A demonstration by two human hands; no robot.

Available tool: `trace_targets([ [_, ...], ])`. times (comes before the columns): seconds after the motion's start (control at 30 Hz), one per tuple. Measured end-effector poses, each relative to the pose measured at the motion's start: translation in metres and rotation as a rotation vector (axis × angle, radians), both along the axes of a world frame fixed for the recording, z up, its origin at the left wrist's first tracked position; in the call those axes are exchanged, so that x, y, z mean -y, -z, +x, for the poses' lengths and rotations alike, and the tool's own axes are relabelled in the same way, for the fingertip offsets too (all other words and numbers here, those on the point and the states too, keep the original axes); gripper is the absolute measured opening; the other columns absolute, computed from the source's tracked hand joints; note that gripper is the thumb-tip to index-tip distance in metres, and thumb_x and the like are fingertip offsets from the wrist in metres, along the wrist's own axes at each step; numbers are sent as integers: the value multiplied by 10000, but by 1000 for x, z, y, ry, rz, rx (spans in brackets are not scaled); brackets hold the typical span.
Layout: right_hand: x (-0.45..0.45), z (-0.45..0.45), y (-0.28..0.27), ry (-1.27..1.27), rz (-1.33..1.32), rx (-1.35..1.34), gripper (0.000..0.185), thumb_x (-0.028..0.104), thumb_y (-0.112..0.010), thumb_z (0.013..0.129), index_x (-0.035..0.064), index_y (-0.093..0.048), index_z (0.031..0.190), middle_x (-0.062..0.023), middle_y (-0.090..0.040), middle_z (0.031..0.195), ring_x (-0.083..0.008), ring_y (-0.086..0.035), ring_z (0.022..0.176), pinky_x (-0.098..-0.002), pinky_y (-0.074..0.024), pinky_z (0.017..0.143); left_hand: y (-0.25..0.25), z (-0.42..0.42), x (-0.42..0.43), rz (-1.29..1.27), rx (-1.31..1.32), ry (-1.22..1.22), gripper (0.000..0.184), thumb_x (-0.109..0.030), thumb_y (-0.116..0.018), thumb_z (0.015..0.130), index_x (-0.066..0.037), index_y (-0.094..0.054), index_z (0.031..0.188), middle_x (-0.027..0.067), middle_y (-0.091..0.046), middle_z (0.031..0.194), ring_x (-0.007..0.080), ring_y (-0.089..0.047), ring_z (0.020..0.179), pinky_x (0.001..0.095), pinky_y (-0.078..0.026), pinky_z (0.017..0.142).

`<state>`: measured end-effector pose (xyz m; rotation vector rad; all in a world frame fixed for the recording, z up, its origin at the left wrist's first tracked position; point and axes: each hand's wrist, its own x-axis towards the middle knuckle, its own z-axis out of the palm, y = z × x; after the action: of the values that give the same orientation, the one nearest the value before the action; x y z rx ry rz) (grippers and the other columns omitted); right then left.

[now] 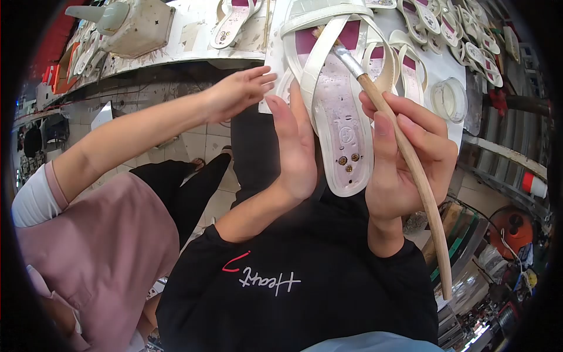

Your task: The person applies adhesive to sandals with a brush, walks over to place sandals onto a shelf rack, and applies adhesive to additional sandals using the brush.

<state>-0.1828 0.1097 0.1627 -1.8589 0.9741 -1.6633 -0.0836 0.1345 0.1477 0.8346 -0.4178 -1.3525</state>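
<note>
A white strappy sandal (pixel 346 117) with a pale insole and a dark magenta patch lies in front of me, its heel toward my body. My right hand (pixel 407 146) grips the wooden handle of a brush (pixel 404 144). The brush's metal collar and bristles reach between the sandal's white straps, over the magenta patch. My left hand (pixel 296 138) is at the sandal's left side, thumb raised and fingers apart; its fingertips are partly behind the straps' edge.
A co-worker's hand (pixel 243 91) reaches in from the left, close to my left hand. More sandals (pixel 451 26) lie at the back right, near a round clear container (pixel 448 100). A stained box (pixel 141 29) stands at the back left.
</note>
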Motion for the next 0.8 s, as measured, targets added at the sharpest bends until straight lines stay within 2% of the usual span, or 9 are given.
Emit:
trace_targets([
  [0.03,0,0,0,1,2,-1,286,-61,-690,779,-30,-477,966,-227,-606,979,-271,-677,814,-292,-585,679,-1,-1,0,21,-22,-30,992,-761,-71,845,31,-211,1427,106,-428,1356,185,-413,1233,285,-293,1048],
  [0.1,0,1,-1,-93,52,71,196,-79,-579,851,-38,-444,988,-268,-567,1020,-355,-660,861,-410,-594,762,-4,-2,-1,15,-12,-24,988,-758,-67,846,27,-201,1430,108,-427,1358,185,-411,1233,288,-291,1048],
  [0.27,4,3,2,-144,79,112,182,-73,-569,860,-40,-440,984,-268,-572,1012,-348,-662,860,-414,-593,769,-6,-1,-1,13,2,-21,974,-753,-63,850,15,-195,1435,113,-420,1364,184,-410,1232,298,-288,1046],
  [0.33,6,4,3,-168,90,142,176,-73,-564,864,-41,-438,982,-268,-573,1010,-348,-662,862,-415,-593,770,-2,6,-2,-152,70,121,879,-667,-97,912,35,-52,1440,160,-289,1437,221,-308,1316,318,-210,1091],
  [0.43,9,5,5,-149,96,167,170,-74,-562,865,-43,-437,975,-266,-576,1008,-350,-663,860,-410,-594,768,-7,-2,-1,-30,51,10,973,-753,-64,850,13,-202,1433,116,-422,1362,190,-411,1229,306,-296,1044],
  [0.6,11,1,6,-42,65,76,160,-82,-560,863,-55,-432,956,-262,-576,997,-355,-666,857,-388,-598,762,2,4,-1,-63,85,84,971,-750,-69,853,20,-228,1422,131,-431,1358,206,-426,1232,317,-310,1043],
  [0.67,13,1,8,17,46,101,173,-83,-601,835,-55,-460,932,-245,-588,977,-321,-674,840,-339,-595,723,20,8,3,-556,-486,239,969,-748,-74,854,22,-233,1419,138,-437,1355,210,-432,1232,324,-321,1040],
  [0.7,14,1,9,74,27,127,186,-84,-642,807,-55,-488,907,-228,-600,956,-287,-683,823,-289,-593,685,21,7,3,-556,-488,240,969,-748,-74,854,22,-233,1419,138,-437,1355,210,-432,1232,324,-321,1040],
  [0.8,15,0,9,130,-5,100,186,-76,-650,806,-51,-493,903,-224,-605,949,-285,-683,822,-283,-588,680,16,6,3,-582,-496,234,967,-748,-77,855,23,-234,1418,139,-441,1351,210,-436,1228,326,-327,1038],
])
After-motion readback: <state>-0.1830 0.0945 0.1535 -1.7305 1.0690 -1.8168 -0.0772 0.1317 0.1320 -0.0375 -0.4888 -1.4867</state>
